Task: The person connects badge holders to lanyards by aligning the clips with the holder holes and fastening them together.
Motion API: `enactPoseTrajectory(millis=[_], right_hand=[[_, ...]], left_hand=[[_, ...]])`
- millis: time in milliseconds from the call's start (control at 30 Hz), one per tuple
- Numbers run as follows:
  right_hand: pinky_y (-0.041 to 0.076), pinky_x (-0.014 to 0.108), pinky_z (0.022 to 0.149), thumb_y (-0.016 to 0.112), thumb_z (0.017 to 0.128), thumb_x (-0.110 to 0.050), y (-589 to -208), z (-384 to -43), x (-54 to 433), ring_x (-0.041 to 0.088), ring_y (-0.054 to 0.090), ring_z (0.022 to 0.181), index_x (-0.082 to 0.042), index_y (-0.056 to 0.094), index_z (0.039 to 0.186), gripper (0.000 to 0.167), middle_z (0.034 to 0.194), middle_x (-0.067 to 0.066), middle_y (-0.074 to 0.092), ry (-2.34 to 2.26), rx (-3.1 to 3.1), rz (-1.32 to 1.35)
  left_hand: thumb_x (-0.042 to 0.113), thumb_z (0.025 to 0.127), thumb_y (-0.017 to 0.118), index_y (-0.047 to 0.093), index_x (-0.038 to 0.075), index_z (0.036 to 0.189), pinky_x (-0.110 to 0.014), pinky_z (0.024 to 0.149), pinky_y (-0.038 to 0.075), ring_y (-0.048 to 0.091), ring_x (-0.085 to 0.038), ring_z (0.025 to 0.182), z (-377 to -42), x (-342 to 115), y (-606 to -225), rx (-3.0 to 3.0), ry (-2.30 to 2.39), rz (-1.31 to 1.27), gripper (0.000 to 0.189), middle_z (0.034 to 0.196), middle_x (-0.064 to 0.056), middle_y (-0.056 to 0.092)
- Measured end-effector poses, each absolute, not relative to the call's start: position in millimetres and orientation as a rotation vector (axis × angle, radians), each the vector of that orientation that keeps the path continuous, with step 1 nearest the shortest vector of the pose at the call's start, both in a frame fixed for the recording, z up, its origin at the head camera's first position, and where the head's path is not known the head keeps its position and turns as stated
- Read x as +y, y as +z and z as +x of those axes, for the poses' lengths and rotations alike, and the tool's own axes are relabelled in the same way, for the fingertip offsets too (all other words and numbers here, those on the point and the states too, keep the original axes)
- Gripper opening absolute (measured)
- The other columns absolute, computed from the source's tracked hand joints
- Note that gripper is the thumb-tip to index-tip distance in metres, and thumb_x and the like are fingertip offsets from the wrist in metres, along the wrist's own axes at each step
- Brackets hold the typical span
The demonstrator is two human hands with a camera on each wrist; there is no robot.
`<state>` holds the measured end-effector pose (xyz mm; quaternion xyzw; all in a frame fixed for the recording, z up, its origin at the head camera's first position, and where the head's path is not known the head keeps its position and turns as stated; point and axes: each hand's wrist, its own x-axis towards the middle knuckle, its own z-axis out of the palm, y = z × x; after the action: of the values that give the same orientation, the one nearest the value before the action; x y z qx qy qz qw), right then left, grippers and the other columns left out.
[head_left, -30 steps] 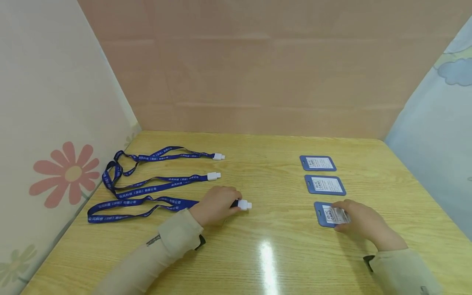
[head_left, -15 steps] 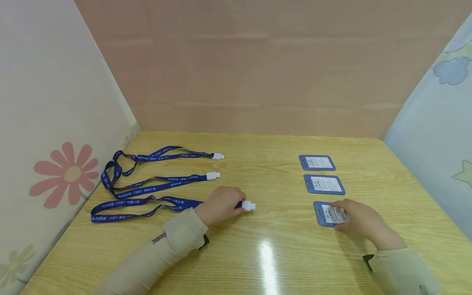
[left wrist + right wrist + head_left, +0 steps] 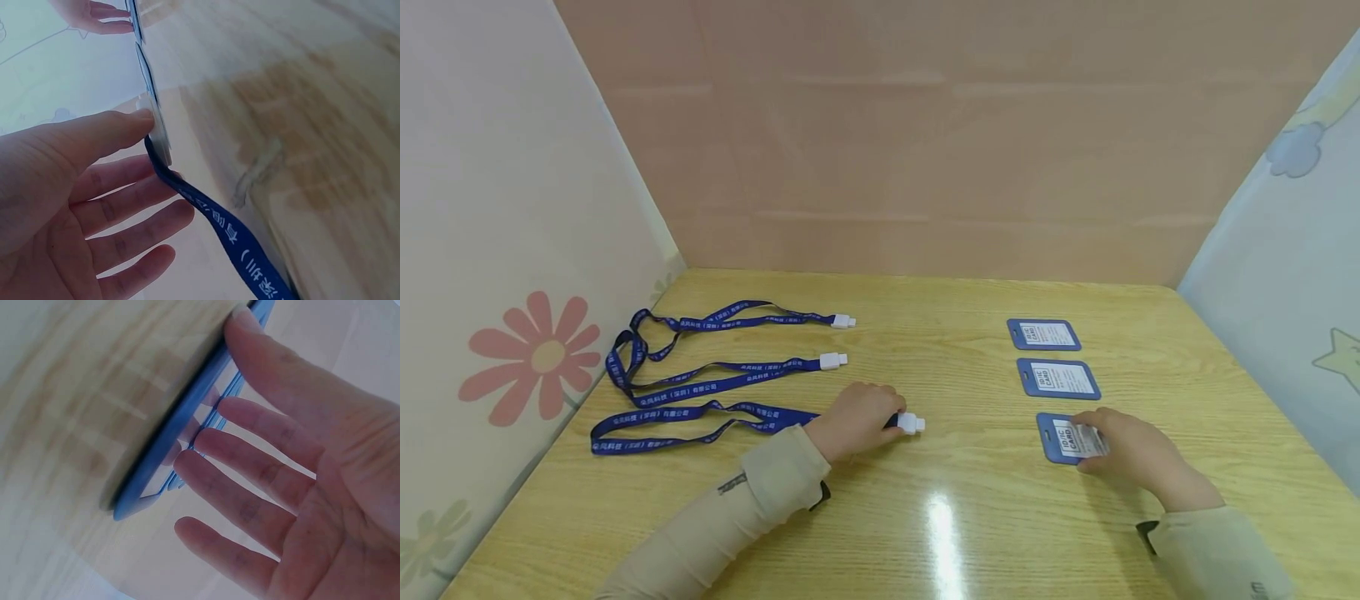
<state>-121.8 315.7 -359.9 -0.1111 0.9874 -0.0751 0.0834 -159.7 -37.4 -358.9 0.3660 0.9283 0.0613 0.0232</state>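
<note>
In the head view my left hand pinches the nearest blue lanyard just behind its white plastic clip. The left wrist view has the thumb on the clip end, with the blue strap trailing away over the tabletop. On the right, my right hand holds the nearest blue card holder by its right end, thumb at the near edge and fingertips at the far side. That blue card holder lies at the tabletop in the right wrist view. Its right end is hidden under the fingers.
Two more lanyards lie farther back, a middle one and a far one, clips pointing right. Beyond the held card holder lie a middle card holder and a far card holder. A tan panel stands behind the wooden table.
My left hand has slid a little to the right along the table, drawing the nearest lanyard and its clip with it. The right hand stays on the card holder.
</note>
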Motion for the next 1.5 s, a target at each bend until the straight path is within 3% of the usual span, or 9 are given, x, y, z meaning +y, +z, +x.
enactPoseTrajectory(millis=[567,1033,1500], right_hand=[[0.047,0.054,0.081,0.083,0.063,-0.027,-359.9,-122.5,314.9,0.046,0.057,0.102,0.000,0.060,0.116,0.064,0.115,0.029,0.059,-0.216,2.946,-0.324],[0.047,0.054,0.080,0.083,0.062,-0.029,-362.9,-122.4,316.3,0.046,0.057,0.102,-0.001,0.060,0.116,0.065,0.115,0.029,0.060,-0.206,2.936,-0.306],[0.048,0.054,0.078,0.083,0.062,-0.028,-363.0,-120.9,315.9,0.046,0.058,0.100,-0.002,0.061,0.116,0.064,0.114,0.028,0.060,-0.205,2.961,-0.328]], left_hand=[[0.034,0.086,0.065,0.070,0.014,0.095,-0.021,0.063,0.045,0.054,-0.005,0.066,-159.8,-28.7,-360.7,2.871,0.154,1.142,0.023,0.087,0.002,0.069],[0.034,0.086,0.066,0.069,0.015,0.098,-0.024,0.068,0.047,0.056,-0.005,0.070,-158.1,-19.6,-363.1,2.879,0.114,1.133,0.023,0.089,0.003,0.069],[0.033,0.086,0.066,0.068,0.014,0.091,-0.020,0.061,0.041,0.049,-0.004,0.063,-159.4,-13.0,-368.6,2.905,0.136,1.212,0.020,0.082,0.004,0.066]])
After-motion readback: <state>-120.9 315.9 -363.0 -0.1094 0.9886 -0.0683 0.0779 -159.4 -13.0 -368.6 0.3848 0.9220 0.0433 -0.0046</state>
